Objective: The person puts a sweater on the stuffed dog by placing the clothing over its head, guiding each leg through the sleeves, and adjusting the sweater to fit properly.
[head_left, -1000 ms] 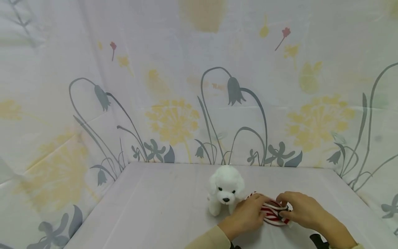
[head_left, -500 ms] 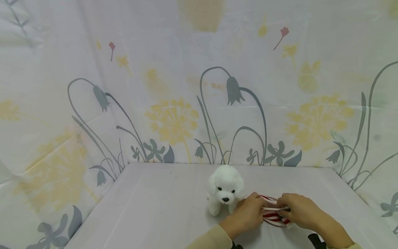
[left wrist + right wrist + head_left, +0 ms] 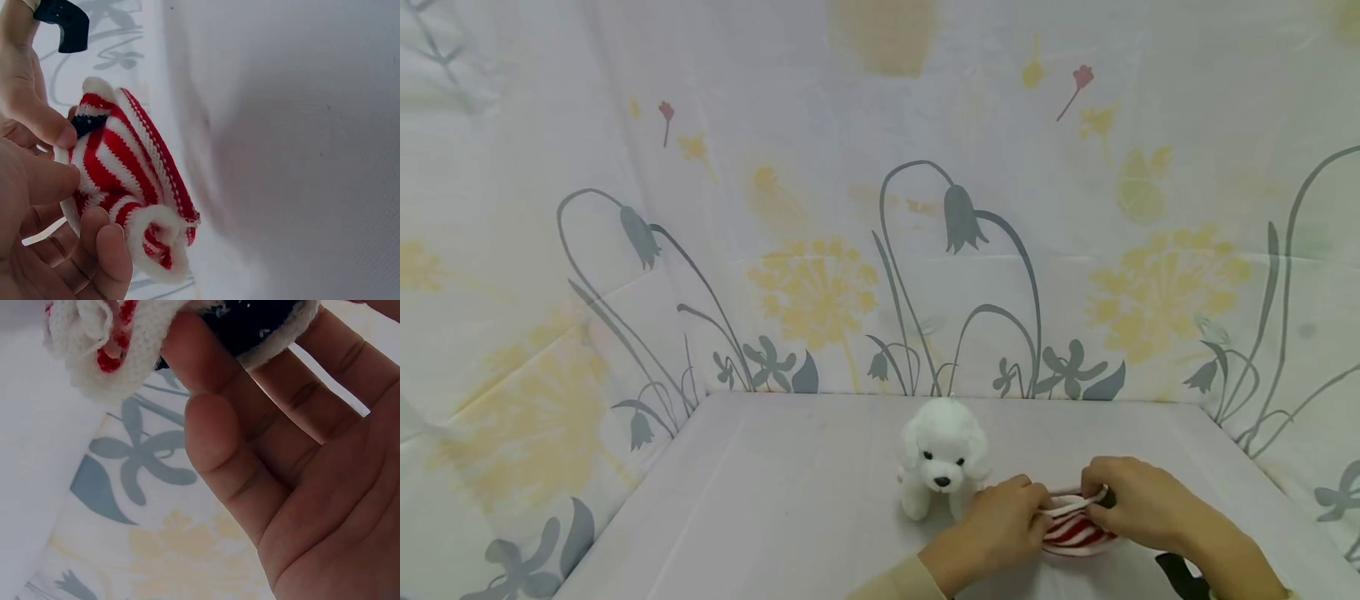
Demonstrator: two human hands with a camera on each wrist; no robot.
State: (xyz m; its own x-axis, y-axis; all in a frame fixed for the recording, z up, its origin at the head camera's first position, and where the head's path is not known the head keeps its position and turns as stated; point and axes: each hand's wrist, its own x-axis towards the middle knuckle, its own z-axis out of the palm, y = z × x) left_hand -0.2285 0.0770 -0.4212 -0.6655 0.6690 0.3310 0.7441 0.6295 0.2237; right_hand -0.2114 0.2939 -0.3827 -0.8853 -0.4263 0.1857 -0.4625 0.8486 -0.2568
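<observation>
A small knitted pet sweater in red and white stripes is stretched between both hands, its white-edged opening facing up. My left hand pinches its left edge between thumb and fingers. At the right edge my right hand grips the knit near a navy patch. The left wrist view shows a short sleeve with a white cuff hanging toward the table. Just behind and left of my left hand stands a white plush dog, upright and facing me; that hand overlaps its lower right side.
The white-covered table extends to the left and back. Behind it hangs a flower-printed cloth, which also runs along both sides. A black and white strap piece shows under my right wrist.
The sweater has shifted slightly right and toward me, and its white-edged opening is now pulled taut with the striped side showing. My right hand has moved a little right. The dog stays in place.
</observation>
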